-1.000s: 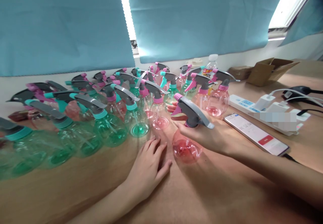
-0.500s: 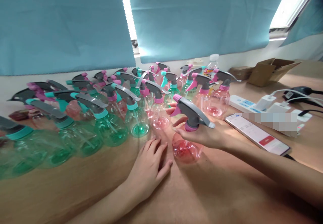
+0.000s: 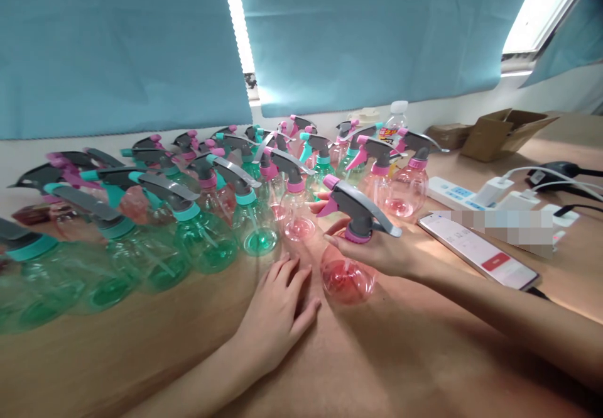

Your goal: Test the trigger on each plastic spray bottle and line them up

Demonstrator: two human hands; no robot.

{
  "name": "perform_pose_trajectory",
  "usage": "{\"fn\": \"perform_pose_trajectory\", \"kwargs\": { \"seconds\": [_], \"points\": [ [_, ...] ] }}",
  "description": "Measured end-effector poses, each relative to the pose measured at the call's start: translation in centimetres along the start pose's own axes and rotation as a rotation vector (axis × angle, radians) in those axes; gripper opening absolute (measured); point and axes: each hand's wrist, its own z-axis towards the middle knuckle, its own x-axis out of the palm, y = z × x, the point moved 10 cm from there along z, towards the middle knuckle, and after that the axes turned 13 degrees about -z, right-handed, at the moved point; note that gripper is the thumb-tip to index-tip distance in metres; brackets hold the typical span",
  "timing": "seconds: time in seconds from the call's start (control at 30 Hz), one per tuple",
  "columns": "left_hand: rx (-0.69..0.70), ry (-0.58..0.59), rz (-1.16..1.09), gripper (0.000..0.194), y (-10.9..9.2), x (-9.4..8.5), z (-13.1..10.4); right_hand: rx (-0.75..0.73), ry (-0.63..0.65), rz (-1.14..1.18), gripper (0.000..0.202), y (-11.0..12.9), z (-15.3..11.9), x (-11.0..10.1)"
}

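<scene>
My right hand (image 3: pixel 377 251) is wrapped round the neck of a clear pink spray bottle (image 3: pixel 346 280) with a grey and pink trigger head; some of its fingers are hidden behind the bottle. The bottle stands upright on the wooden table (image 3: pixel 358 355). To its left, my left hand (image 3: pixel 276 308) lies flat on the table with fingers spread, holding nothing. Just beyond its fingertips stand a green spray bottle (image 3: pixel 257 232) with a teal collar and another pink spray bottle (image 3: pixel 299 217).
Rows of green and pink spray bottles fill the left and back of the table. At the right lie a phone (image 3: pixel 480 251) and a white power strip (image 3: pixel 455 193) with plugged-in chargers. Behind them sit an open cardboard box (image 3: pixel 494 136) and a white-capped clear bottle (image 3: pixel 399 119).
Almost nothing differs. The view has shifted very slightly; both hands and the held pink spray bottle keep their places.
</scene>
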Motion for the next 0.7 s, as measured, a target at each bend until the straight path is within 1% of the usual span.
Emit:
{"fn": "perform_pose_trajectory", "kwargs": {
  "seconds": [0.2,0.33,0.43,0.5,0.6,0.7],
  "points": [
    [0.004,-0.003,-0.004,0.04,-0.1,-0.1,0.1,0.01,-0.013,0.02,0.022,-1.3,-0.5,0.2],
    [-0.007,0.01,0.008,0.042,0.0,0.0,0.1,0.032,-0.005,0.021,0.022,-2.5,-0.8,0.4],
    [-0.011,0.017,0.012,0.042,0.0,0.1,0.1,0.041,0.015,0.004,0.019,-3.0,-0.9,0.5],
    [-0.012,0.02,0.008,0.042,0.0,0.1,0.1,0.027,0.022,-0.006,0.021,-2.8,-0.8,0.5],
    [-0.004,0.006,-0.004,0.041,-0.1,-0.1,0.1,0.0,0.023,0.003,0.03,-2.2,-0.7,0.4],
    [0.0,0.002,-0.003,0.04,-0.2,-0.2,0.1,0.004,0.019,0.033,0.037,-2.1,-0.7,0.3]
  ]
}}
